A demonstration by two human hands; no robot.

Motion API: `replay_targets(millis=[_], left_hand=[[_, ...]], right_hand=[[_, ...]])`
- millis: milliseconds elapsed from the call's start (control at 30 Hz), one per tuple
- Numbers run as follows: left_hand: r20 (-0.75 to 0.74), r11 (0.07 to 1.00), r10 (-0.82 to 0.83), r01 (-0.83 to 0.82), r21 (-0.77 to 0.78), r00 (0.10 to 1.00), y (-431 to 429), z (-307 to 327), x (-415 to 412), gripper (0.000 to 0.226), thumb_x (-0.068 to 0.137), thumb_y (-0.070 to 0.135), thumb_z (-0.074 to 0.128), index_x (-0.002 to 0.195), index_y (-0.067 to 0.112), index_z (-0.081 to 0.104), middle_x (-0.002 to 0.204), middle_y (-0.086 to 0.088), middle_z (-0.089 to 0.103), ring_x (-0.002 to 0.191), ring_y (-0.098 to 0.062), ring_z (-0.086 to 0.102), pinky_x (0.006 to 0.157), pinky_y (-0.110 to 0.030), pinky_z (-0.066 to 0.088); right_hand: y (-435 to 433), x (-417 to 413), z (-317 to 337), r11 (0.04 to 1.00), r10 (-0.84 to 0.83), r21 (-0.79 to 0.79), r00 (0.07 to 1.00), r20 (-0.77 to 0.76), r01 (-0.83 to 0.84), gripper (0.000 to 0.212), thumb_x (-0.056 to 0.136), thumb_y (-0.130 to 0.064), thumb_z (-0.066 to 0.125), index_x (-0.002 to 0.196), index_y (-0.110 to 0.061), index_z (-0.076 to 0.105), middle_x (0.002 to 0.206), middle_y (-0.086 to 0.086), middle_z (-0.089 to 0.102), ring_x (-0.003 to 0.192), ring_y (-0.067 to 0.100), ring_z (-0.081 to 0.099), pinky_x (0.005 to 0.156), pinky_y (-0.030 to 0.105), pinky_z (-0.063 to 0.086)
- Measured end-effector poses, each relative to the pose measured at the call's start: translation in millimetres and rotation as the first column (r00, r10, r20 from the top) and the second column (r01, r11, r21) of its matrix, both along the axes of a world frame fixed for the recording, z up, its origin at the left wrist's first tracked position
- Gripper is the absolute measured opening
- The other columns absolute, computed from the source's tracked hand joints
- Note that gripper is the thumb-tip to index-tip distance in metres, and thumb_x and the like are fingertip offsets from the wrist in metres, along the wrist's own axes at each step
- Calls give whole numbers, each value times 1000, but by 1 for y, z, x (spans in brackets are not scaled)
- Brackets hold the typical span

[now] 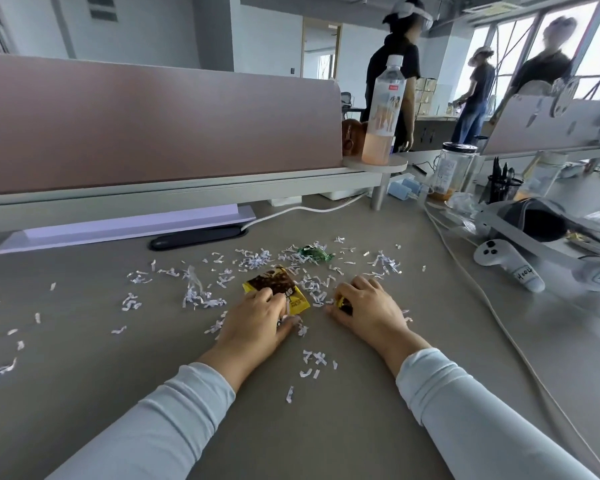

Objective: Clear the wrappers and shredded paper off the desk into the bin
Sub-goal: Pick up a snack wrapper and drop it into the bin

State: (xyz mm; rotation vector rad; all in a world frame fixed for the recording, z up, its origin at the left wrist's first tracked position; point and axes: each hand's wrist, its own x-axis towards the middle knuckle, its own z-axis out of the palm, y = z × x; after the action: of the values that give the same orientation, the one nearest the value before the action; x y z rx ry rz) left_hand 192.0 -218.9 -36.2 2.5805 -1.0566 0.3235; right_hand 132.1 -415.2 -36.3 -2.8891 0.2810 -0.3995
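place: open-plan office
landmark: pink divider panel along the back edge of a grey desk
right of the panel: a drink bottle on a small round shelf, then a pen cup and a headset controller
beyond the panel: people standing near large windows

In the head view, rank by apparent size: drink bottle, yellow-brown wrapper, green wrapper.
1. Drink bottle, largest though farthest.
2. Yellow-brown wrapper, partly under the left hand.
3. Green wrapper, smallest; lying farther away, so its rank against the yellow-brown one is unsure.
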Motion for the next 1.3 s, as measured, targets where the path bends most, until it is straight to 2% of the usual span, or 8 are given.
replay_targets(millis=[233, 333, 433, 567, 767, 1000, 1167, 1300], left_hand=[[70, 985, 39, -26, -168, 997, 16, 7, -3, 31, 89, 40, 51, 82, 10, 56, 87, -5, 59, 75, -25, 58, 57, -29, 36], [79, 965, 44, -22, -261, 996, 27, 11, -12, 28, 87, 36, 56, 75, 11, 55, 76, -2, 55, 60, -19, 51, 53, -29, 37], [62, 939, 82, -56, -338, 995, 41, 23, -22, 26, 88, 32, 56, 74, 11, 54, 72, -2, 52, 60, -19, 50, 54, -29, 37], [97, 898, 163, -107, -426, 982, 68, 47, -34, 27, 88, 29, 58, 73, 7, 55, 71, -9, 58, 59, -19, 47, 47, -24, 26], [174, 850, 365, -251, -462, 914, 146, 92, -42, 27, 86, 29, 60, 68, 12, 49, 65, -4, 50, 55, -28, 44, 50, -28, 26], [264, 760, 594, -423, -493, 760, 281, 157, -73, 28, 87, 31, 57, 70, 10, 50, 74, -11, 58, 69, -31, 53, 60, -38, 43], [347, 663, 743, -559, -498, 572, 383, 196, -117, 29, 88, 30, 57, 77, 4, 56, 85, -17, 63, 83, -32, 58, 68, -36, 44], [312, 535, 845, -679, -503, 435, 452, 208, -149, 29, 89, 34, 55, 76, 8, 54, 85, -13, 64, 82, -28, 58, 70, -35, 45]], right_hand=[[22, -7, 3, 998, 59, 17, 996, 61, -60, 24, 87, -30, 55, 104, -15, 58, 106, 6, 61, 96, 29, 60, 75, 34, 51], [29, -9, 10, 992, 69, 95, 984, 166, -86, 17, 87, -25, 58, 97, -12, 62, 97, 7, 64, 86, 30, 63, 72, 35, 51], [43, -9, 20, 975, 59, 195, 965, 254, -111, 15, 83, -23, 64, 87, -9, 64, 86, 7, 65, 73, 27, 62, 66, 33, 50], [83, -2, 47, 916, 136, 321, 937, 323, -243, 12, 79, -22, 70, 81, -11, 65, 67, 0, 60, 57, 13, 52, 52, 13, 38], [169, 17, 107, 825, 341, 272, 820, 460, -496, 11, 80, -19, 68, 84, -9, 66, 69, 4, 59, 63, 19, 51, 60, 24, 38], [296, 35, 158, 685, 544, 153, 640, 543, -712, 13, 79, -21, 69, 82, -8, 66, 71, 13, 65, 67, 29, 54, 64, 30, 40], [402, 27, 188, 482, 670, 105, 443, 596, -870, 16, 80, -21, 69, 83, -6, 66, 68, 8, 60, 64, 20, 51, 64, 26, 42], [481, 11, 205, 303, 729, 104, 301, 614, -947, 18, 79, -22, 70, 81, -4, 64, 66, 4, 57, 56, 12, 48, 56, 12, 39]])
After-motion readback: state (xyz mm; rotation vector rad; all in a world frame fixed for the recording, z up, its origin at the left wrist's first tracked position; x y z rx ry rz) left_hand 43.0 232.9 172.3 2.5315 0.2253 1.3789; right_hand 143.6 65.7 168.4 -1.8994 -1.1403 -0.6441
